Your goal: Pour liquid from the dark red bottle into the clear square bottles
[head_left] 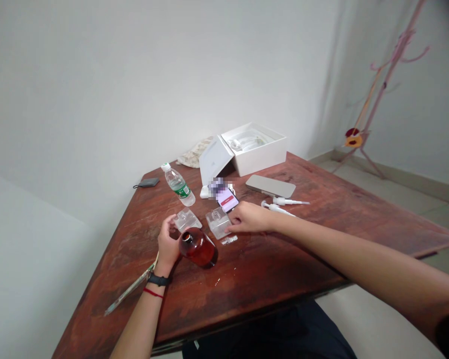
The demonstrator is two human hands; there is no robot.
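Note:
Two clear square bottles stand side by side on the table. My left hand has its fingertips on the left clear bottle, with the fingers curled round its left side. The right clear bottle is touched on its right side by my right hand, whose fingers are bent and close together. An open brown bottle stands just in front of the clear ones, near my left palm. A small clear packet lies to its right. Two white pumps lie beyond my right forearm.
Behind are a water bottle, a lit phone, a grey case and an open white box. A dark pouch lies at the back left. A long thin packet rests left of my left wrist.

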